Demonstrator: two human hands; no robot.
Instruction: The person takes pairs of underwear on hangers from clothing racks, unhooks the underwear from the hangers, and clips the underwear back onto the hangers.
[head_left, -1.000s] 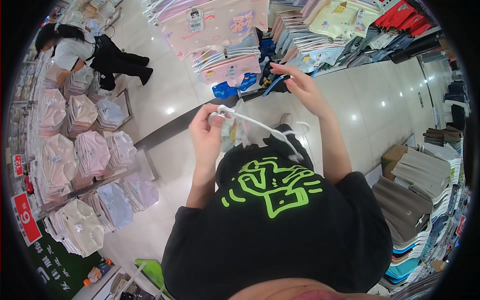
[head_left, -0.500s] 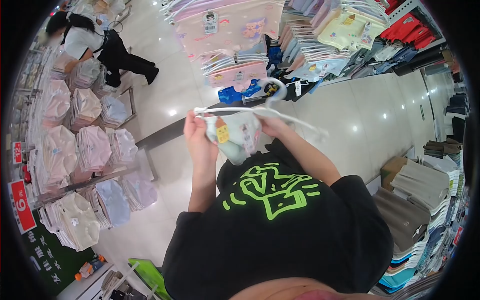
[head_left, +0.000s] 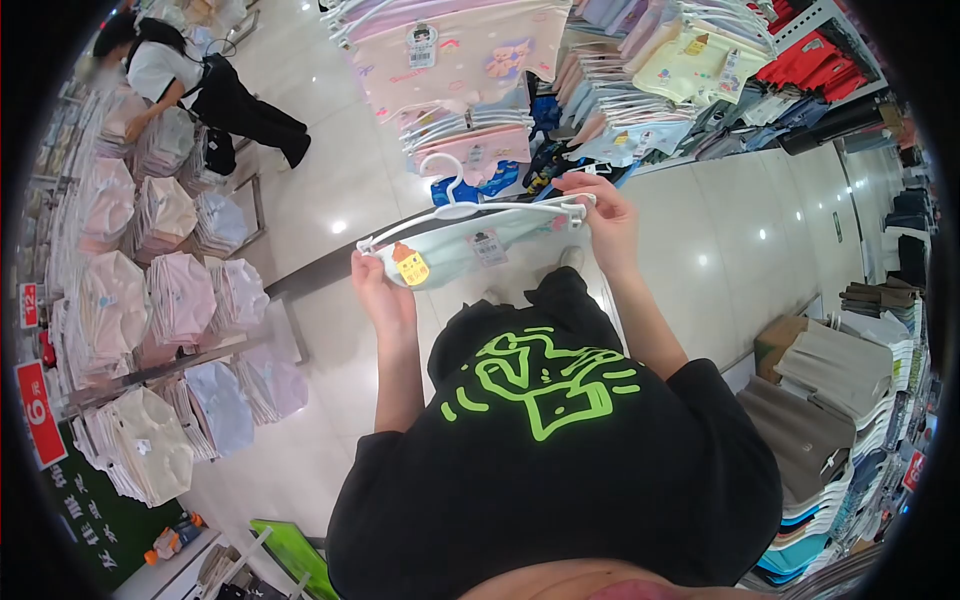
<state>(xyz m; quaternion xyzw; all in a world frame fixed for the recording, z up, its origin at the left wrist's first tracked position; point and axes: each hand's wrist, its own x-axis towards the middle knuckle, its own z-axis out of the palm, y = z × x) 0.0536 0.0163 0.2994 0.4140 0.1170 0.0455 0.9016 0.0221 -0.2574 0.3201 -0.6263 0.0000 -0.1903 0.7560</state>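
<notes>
A white hanger (head_left: 457,211) carries a pale mint garment (head_left: 448,263) in front of the black shirt (head_left: 560,470), over the tiled floor (head_left: 700,240), its hook pointing up toward the hanging pink garments (head_left: 460,62). The left hand (head_left: 384,295) has its grip nearly closed on the hanger's left end and the garment's edge — just beside the yellow tag (head_left: 410,264) — while the right hand (head_left: 612,230) pinches the other end near the clip, fingers bent and close together. A barcode label (head_left: 488,248) shows mid-garment.
</notes>
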